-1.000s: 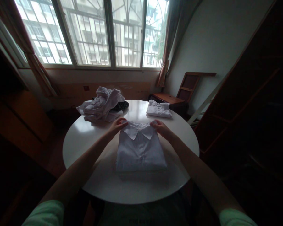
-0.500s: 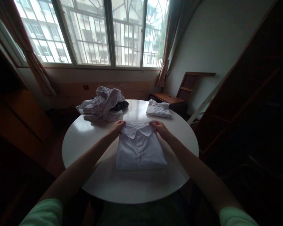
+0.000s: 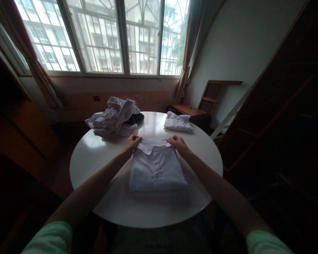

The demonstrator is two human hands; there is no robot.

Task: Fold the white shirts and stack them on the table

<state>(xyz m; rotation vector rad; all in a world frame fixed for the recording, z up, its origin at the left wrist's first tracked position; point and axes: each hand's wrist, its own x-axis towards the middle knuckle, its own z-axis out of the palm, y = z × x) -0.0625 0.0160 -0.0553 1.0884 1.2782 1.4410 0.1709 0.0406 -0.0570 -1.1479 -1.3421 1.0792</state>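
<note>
The folded white shirt (image 3: 157, 167) lies flat in the middle of the round white tabletop (image 3: 100, 158), collar at the far edge, away from you. Going down in size: the tabletop carries everything, then comes the crumpled heap of pale clothes (image 3: 113, 118) at its far left with a dark garment (image 3: 136, 118) tucked against it, then the shirt in front of you, then 1 smaller folded white garment (image 3: 178, 122) at the far right. Your 2 hands sit at the shirt's collar corners. Your left hand (image 3: 131, 143) pinches the left corner of the collar, fingers curled onto the cloth; your right hand (image 3: 177, 143) grips the right corner the same way.
</note>
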